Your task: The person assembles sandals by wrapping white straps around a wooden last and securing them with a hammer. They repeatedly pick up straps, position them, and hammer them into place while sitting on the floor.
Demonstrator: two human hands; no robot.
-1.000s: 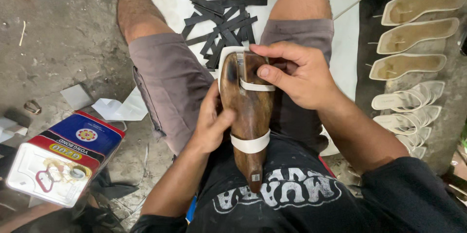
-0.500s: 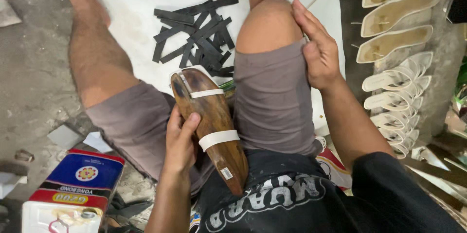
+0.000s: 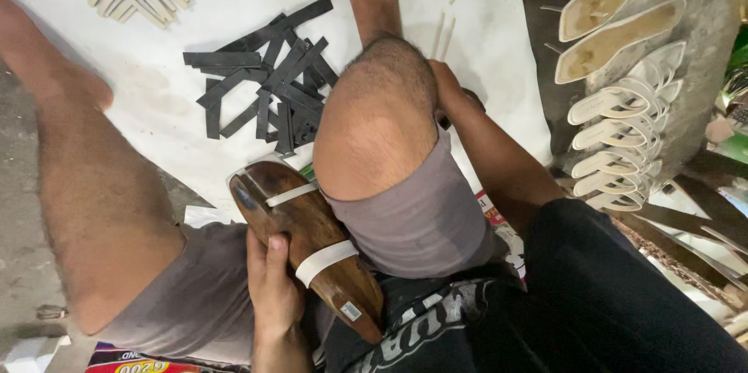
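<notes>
Between the thighs, on the lap: wooden shoe last [image 3: 308, 244] lies sole-side up, long axis diagonal, toe up-left toward the white sheet [image 3: 156, 100], heel down-right against the black shirt [image 3: 608, 295]. Two white straps [image 3: 326, 262] cross it, one near the toe, a wider one at mid-length. Left hand [image 3: 273, 295] cups the last's left edge from below, fingers curled closed around its side, thumb on the wood just beside the wider strap. Right hand [image 3: 448, 89] is well apart from the last, reaching forward past the raised right knee [image 3: 378, 116], down near the sheet; fingers hidden behind the knee, cannot tell if it's open or holding anything. Left hand is the nearer one by far. Pile of black strips [image 3: 273, 85] lies on the sheet ahead of the toe, left of the knee; pale insoles [image 3: 615, 131] stacked at right
</notes>
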